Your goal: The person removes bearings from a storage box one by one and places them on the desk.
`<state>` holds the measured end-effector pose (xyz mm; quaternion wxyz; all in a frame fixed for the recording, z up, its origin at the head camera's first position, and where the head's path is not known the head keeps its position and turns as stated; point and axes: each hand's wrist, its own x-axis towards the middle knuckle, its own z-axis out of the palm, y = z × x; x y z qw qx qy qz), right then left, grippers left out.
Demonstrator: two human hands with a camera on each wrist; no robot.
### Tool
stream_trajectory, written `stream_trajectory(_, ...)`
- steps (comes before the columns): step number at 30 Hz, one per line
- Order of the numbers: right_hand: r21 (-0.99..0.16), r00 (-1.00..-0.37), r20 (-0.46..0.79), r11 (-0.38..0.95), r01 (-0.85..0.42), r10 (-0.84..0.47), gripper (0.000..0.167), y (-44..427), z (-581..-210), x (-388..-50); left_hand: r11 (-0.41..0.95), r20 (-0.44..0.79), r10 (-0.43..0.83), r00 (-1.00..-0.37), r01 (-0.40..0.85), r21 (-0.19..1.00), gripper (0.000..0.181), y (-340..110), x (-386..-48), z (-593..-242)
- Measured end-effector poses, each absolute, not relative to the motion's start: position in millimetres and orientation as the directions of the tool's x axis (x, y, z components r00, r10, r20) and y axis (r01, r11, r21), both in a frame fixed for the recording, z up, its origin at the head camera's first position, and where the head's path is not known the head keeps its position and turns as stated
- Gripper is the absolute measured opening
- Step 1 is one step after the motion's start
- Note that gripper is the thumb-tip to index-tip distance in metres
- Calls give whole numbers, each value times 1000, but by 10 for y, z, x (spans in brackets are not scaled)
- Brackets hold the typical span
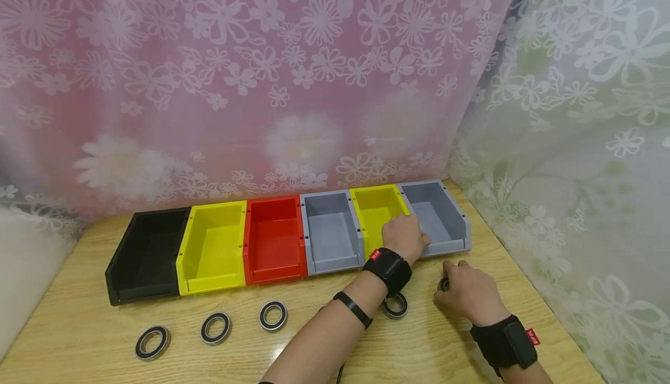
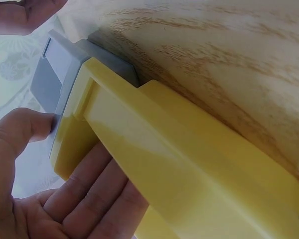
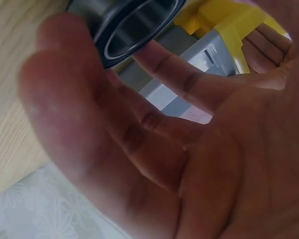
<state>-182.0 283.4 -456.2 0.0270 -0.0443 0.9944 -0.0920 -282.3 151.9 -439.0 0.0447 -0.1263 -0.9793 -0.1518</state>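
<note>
My left hand (image 1: 404,237) grips the adjoining side walls of a yellow bin (image 1: 378,196) and the rightmost grey bin (image 1: 446,247). In the left wrist view, the thumb presses the grey side while the fingers reach into the yellow bin (image 2: 159,149). To the right, just in front of the grey bin, my right hand (image 1: 471,294) pinches a ball bearing (image 3: 108,54) between thumb and fingers. Most of that bearing is hidden by the hand in the head view. Another bearing (image 1: 404,306) lies on the table beside my left wrist.
Further left in the joined row stand a grey bin (image 1: 335,265), a red bin (image 1: 274,274), a yellow bin (image 1: 211,284) and a black bin (image 1: 143,295). More bearings (image 1: 263,316) lie before them on the wooden table (image 1: 84,326). Floral curtains hang behind and at right.
</note>
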Motion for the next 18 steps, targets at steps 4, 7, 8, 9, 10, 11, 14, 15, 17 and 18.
stream_trajectory(4,-167,-994,-68,983,-78,-90,30,2815,-4524,-1837,920,121,236,-964,261,291,55,1507,-2829,-4391)
stream_trajectory(7,-159,-993,-77,984,-81,-94,31,2810,-4509,-1850,921,126,234,-964,261,289,55,1499,-2830,-4386)
stream_trajectory(8,-156,-992,-83,984,-82,-95,31,2812,-4509,-1852,922,127,233,-964,260,287,55,1499,-2829,-4385)
stream_trajectory(9,-154,-991,-91,985,-81,-95,31,2813,-4507,-1852,923,127,233,-964,260,284,55,1499,-2828,-4385)
stream_trajectory(10,-150,-990,-100,985,-80,-95,32,2816,-4507,-1854,923,127,234,-964,261,284,55,1500,-2827,-4384)
stream_trajectory(11,-147,-989,-110,986,-79,-96,33,2819,-4504,-1856,922,127,235,-964,262,285,55,1502,-2826,-4386)
stream_trajectory(14,-145,-986,-139,987,-74,-94,35,2830,-4492,-1859,917,131,241,-962,270,292,56,1511,-2825,-4397)
stream_trajectory(15,-150,-985,-145,986,-71,-93,36,2834,-4487,-1858,915,133,245,-960,274,295,56,1515,-2824,-4402)
stream_trajectory(17,-163,-985,-145,984,-70,-94,39,2839,-4482,-1854,912,137,251,-958,282,299,56,1519,-2817,-4412)
stream_trajectory(18,-175,-986,-131,982,-75,-98,40,2842,-4486,-1851,911,137,255,-957,286,299,57,1518,-2812,-4416)
